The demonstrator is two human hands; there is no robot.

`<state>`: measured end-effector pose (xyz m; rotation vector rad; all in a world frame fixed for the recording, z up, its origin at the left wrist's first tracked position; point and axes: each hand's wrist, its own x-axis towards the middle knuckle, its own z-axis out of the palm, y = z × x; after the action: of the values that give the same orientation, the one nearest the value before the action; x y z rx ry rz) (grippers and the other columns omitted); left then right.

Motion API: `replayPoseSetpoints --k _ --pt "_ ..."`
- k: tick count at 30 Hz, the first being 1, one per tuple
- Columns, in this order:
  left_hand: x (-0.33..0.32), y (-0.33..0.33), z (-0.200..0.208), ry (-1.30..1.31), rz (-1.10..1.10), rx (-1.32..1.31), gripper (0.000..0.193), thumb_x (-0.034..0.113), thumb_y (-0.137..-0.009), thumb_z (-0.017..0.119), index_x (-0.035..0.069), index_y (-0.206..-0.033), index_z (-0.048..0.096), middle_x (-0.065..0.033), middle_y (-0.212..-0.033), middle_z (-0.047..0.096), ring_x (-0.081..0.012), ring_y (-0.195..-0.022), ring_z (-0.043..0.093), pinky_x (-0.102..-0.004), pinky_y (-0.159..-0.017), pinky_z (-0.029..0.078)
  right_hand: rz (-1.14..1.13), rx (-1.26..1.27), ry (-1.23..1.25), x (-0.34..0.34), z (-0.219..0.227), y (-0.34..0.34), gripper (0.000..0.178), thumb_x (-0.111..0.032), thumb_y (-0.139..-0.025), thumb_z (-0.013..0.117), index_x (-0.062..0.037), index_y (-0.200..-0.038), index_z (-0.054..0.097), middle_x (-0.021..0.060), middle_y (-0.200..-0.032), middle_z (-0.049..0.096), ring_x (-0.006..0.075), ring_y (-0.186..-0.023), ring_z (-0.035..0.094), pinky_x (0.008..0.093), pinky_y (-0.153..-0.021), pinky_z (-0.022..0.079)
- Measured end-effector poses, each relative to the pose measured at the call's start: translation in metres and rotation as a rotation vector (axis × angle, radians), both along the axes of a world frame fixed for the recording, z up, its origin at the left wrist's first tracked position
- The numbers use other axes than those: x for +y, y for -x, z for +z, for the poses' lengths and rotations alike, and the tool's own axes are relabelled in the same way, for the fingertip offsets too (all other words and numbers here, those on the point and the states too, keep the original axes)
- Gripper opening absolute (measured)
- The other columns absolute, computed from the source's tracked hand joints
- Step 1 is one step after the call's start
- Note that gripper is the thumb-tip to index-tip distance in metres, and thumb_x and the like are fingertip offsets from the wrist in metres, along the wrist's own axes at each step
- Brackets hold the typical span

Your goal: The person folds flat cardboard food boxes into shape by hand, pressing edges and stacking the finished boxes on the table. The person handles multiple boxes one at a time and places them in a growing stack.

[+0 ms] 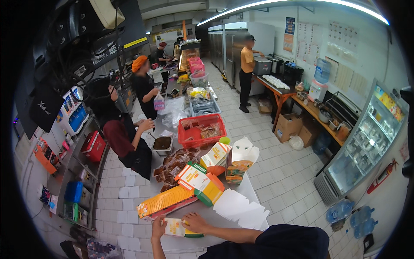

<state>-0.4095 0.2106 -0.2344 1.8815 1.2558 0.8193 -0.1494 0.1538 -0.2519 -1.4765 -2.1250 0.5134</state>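
Note:
At the near edge of the metal table I have a white, yellow and green food carton [175,227] lying between my hands. My left hand [158,228] grips its left end, fingers bent round the edge. Over its right end, my right hand [196,223] presses with curled fingers. Just beyond lies a long row of nested orange cartons [166,202]. Folded cartons in white, yellow and green [194,178] rest on top of the pile behind, and flat white card blanks [239,209] spread to the right.
Brown sauce packets [166,170] are heaped farther back, beside a red crate [202,131] and a metal sauce pan [162,144]. A stack of patterned cartons [238,170] stands at the right edge. Co-workers stand along the table's left side; another person [247,64] is at the far counter.

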Motion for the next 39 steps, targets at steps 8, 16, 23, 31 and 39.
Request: replayPoseSetpoints --k 8,16,23,31,39 --pt "-0.037 -0.034 -0.016 -0.456 0.002 0.508 0.047 0.042 -0.094 0.076 0.006 -0.124 0.070 -0.0166 -0.136 0.066 -0.0384 -0.139 0.051 -0.0549 -0.118 0.036 -0.045 0.087 -0.099 0.003 -0.011 0.003 0.030 -0.039 -0.101 0.063 -0.0111 -0.111 0.069 0.0079 -0.117 0.067 0.0305 -0.116 0.061 0.0487 -0.101 0.044" --pt "-0.025 0.000 0.029 -0.275 -0.550 0.703 0.073 0.058 -0.092 0.072 0.028 -0.156 0.054 -0.0194 -0.166 0.041 -0.0395 -0.158 0.030 -0.0559 -0.130 0.020 -0.020 0.076 -0.092 0.001 -0.001 0.000 0.027 -0.037 -0.098 0.066 -0.0123 -0.106 0.070 0.0057 -0.113 0.069 0.0289 -0.112 0.063 0.0472 -0.097 0.049" --pt "-0.021 0.002 0.027 -0.529 -0.699 0.950 0.067 0.060 -0.094 0.067 0.034 -0.154 0.055 -0.0119 -0.161 0.048 -0.0349 -0.154 0.038 -0.0580 -0.129 0.025 -0.024 0.084 -0.084 0.002 0.003 0.001 0.026 -0.037 -0.098 0.067 -0.0125 -0.105 0.071 0.0053 -0.112 0.069 0.0286 -0.111 0.063 0.0470 -0.096 0.049" --pt "-0.023 -0.002 0.033 -0.665 -0.570 0.810 0.064 0.050 -0.084 0.078 0.022 -0.140 0.065 -0.0066 -0.149 0.058 -0.0302 -0.146 0.048 -0.0526 -0.121 0.037 -0.018 0.096 -0.121 0.001 -0.003 -0.005 0.024 -0.035 -0.098 0.066 -0.0128 -0.107 0.072 0.0057 -0.112 0.068 0.0286 -0.111 0.062 0.0475 -0.094 0.050" --pt "-0.062 0.001 0.013 -0.938 -0.457 1.014 0.065 0.040 -0.096 0.070 0.024 -0.156 0.050 -0.0114 -0.164 0.044 -0.0318 -0.156 0.034 -0.0551 -0.127 0.029 0.001 0.039 -0.134 0.005 -0.006 0.003 0.025 -0.036 -0.100 0.064 -0.0144 -0.109 0.072 0.0039 -0.112 0.068 0.0282 -0.112 0.063 0.0490 -0.094 0.050"
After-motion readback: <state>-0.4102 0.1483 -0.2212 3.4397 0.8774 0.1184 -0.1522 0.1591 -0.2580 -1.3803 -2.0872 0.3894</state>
